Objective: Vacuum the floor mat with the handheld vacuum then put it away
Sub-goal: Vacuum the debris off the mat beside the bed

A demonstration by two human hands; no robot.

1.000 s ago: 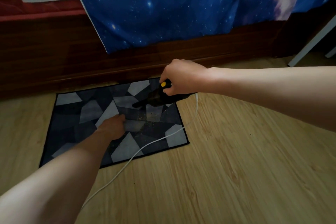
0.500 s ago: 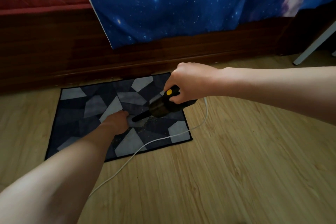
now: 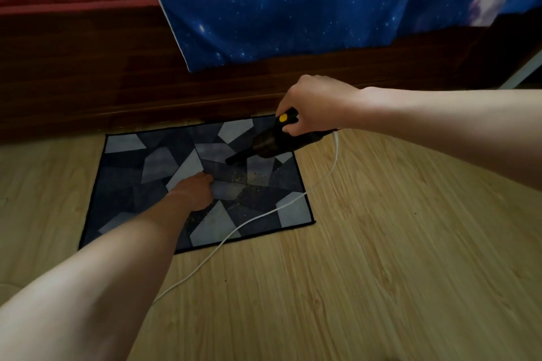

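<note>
Grey patchwork floor mat (image 3: 129,184) lies on the wooden floor (image 3: 366,272). The left hand (image 3: 195,192) rests at its centre, finger pose unclear. Crumbs (image 3: 246,184) lie just right of it. The handheld vacuum (image 3: 272,143), nozzle tilted down over the mat's far right area, is gripped by the right hand (image 3: 316,108); its white cord (image 3: 293,202) crosses the mat.

Dim, soft indoor light, dark toward the top, wide-angle bending at edges.
</note>
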